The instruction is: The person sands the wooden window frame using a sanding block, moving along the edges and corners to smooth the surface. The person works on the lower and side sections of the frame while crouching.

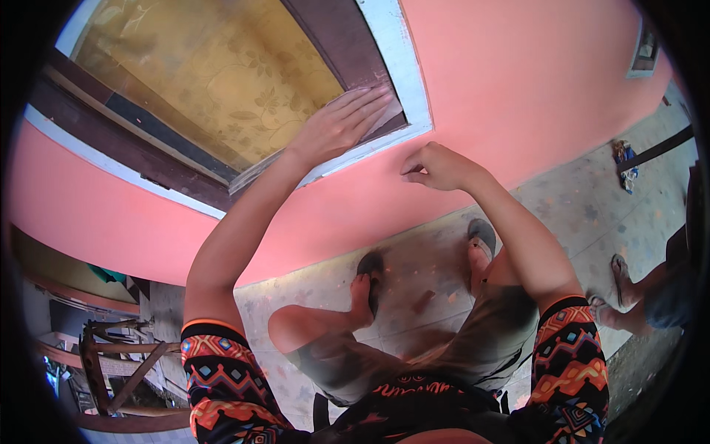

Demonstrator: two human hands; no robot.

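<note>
My left hand (333,123) lies flat, fingers stretched out, on a thin pale sheet (391,110), perhaps sandpaper. The sheet is pressed between my palm and the lower corner of a dark brown wooden window frame (355,44). White trim (417,105) borders the frame, and behind its glass hangs a yellow curtain (260,83) with a leaf pattern. My right hand (438,166) hovers in front of the pink wall (499,72), just below the trim's corner. Its fingers are curled, and no object shows in it.
I sit low on a tiled floor (410,288), feet in dark sandals near the wall. Another person's sandalled feet (621,277) are at the right. A blue and white cloth (627,166) lies on the floor. Wooden railings (133,348) stand at the lower left.
</note>
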